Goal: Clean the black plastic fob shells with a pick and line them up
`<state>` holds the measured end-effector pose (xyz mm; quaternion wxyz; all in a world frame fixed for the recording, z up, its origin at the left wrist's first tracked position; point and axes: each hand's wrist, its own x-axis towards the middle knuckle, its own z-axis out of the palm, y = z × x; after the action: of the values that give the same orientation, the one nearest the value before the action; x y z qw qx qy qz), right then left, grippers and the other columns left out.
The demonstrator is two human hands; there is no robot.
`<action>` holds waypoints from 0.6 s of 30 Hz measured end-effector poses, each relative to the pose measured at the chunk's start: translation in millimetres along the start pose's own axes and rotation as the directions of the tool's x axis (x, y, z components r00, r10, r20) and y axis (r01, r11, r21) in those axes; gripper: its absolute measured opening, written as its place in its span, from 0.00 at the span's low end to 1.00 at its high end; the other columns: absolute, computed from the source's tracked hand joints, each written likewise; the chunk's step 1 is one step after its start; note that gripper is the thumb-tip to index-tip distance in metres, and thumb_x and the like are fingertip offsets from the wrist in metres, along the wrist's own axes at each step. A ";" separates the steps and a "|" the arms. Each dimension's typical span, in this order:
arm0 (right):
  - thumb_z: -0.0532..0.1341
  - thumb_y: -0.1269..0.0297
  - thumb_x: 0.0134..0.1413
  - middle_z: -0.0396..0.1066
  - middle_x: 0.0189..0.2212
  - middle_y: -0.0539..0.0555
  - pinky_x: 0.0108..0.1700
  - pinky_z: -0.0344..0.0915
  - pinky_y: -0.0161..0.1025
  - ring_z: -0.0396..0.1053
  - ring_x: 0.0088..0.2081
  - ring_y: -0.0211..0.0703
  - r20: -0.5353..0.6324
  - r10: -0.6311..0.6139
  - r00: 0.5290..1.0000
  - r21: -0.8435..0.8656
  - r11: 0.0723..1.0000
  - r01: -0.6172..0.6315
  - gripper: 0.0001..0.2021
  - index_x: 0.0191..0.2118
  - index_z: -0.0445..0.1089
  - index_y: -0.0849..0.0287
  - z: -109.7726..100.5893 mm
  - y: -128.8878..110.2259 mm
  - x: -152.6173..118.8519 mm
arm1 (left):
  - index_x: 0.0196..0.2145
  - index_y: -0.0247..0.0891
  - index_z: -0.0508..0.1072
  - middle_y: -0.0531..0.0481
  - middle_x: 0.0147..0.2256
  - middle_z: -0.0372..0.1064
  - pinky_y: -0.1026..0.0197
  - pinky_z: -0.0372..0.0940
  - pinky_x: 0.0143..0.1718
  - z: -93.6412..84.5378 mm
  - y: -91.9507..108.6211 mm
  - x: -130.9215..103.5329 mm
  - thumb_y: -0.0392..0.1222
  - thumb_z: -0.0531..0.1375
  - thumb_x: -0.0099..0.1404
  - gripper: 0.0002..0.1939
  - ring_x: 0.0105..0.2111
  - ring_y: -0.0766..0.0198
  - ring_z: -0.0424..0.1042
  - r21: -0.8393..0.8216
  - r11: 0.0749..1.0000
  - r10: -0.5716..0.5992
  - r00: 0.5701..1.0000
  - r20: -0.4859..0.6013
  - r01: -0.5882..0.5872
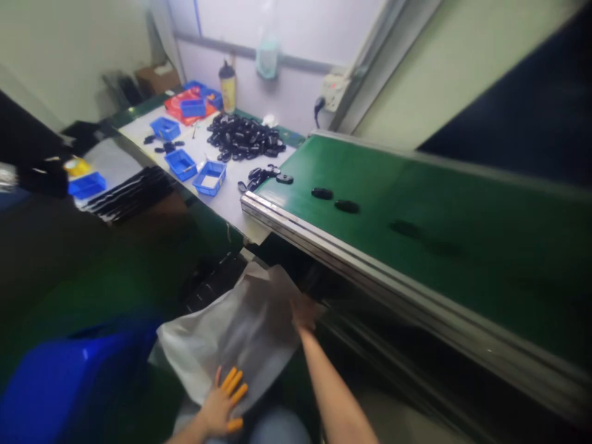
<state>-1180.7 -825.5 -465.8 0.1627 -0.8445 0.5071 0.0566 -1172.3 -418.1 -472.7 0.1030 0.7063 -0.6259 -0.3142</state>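
Observation:
A thin grey-white sheet (pixel 208 333) hangs in loose folds below the conveyor, and its material is hard to tell. My left hand (pixel 219 404) lies against its lower part with the fingers spread; several fingertips wear orange covers. At the right edge of the sheet, my right hand (pixel 305 313) is closed on the material, somewhat blurred and in shadow.
A green conveyor belt (pixel 393 179) with a metal rail carries a few black oval pieces (pixel 346 206). On the adjoining table are a heap of black pieces (pixel 245 137), blue trays (pixel 210 178) and a bottle (pixel 227 86). A blue bin (pixel 55 382) stands lower left.

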 end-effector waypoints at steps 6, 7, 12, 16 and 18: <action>0.51 0.55 0.61 0.61 0.58 0.69 0.59 0.51 0.46 0.57 0.59 0.55 0.005 -0.035 0.999 -0.030 0.999 0.035 0.29 0.61 0.57 0.72 8.2 -7.2 -0.3 | 0.64 0.53 0.54 0.43 0.65 0.50 0.35 0.47 0.60 16.9 13.8 -36.3 0.50 0.52 0.67 0.28 0.64 0.45 0.51 0.038 0.980 -0.194 0.981 -0.021 0.194; 0.51 0.55 0.60 0.61 0.58 0.69 0.59 0.51 0.46 0.57 0.59 0.55 0.007 -0.044 0.999 -0.032 0.999 0.044 0.30 0.61 0.57 0.72 8.6 -9.0 -1.1 | 0.61 0.52 0.60 0.42 0.63 0.54 0.37 0.51 0.59 20.8 17.1 -39.4 0.47 0.53 0.67 0.25 0.62 0.45 0.54 0.043 0.962 -0.270 0.963 -0.003 0.270; 0.55 0.52 0.57 0.59 0.59 0.71 0.55 0.53 0.54 0.59 0.56 0.63 -0.001 -0.048 0.999 -0.048 0.998 0.048 0.33 0.63 0.54 0.68 7.6 -19.0 -9.4 | 0.48 0.45 0.72 0.44 0.46 0.71 0.52 0.64 0.48 37.9 25.2 -39.8 0.34 0.48 0.68 0.18 0.48 0.55 0.69 0.037 0.902 -0.431 0.896 0.103 0.429; 0.56 0.55 0.57 0.53 0.62 0.72 0.58 0.50 0.55 0.53 0.60 0.62 0.011 -0.082 0.997 -0.050 0.995 0.082 0.33 0.64 0.52 0.69 12.1 -25.7 -14.8 | 0.53 0.47 0.68 0.47 0.42 0.73 0.58 0.65 0.44 43.5 25.5 -34.6 0.32 0.48 0.67 0.21 0.42 0.59 0.71 -0.008 0.918 -0.390 0.908 0.150 0.396; 0.55 0.59 0.58 0.57 0.60 0.71 0.59 0.50 0.53 0.52 0.62 0.59 0.041 -0.100 0.994 -0.049 0.994 0.102 0.28 0.61 0.56 0.70 17.8 -27.6 -15.5 | 0.55 0.45 0.66 0.47 0.41 0.73 0.59 0.66 0.42 43.2 27.0 -30.6 0.31 0.50 0.64 0.22 0.40 0.59 0.72 -0.016 0.915 -0.394 0.904 0.166 0.402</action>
<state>-1162.8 -794.6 -472.5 0.1536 -0.8718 0.4588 0.0771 -1219.7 -383.6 -482.2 0.0038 0.7890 -0.4666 -0.3996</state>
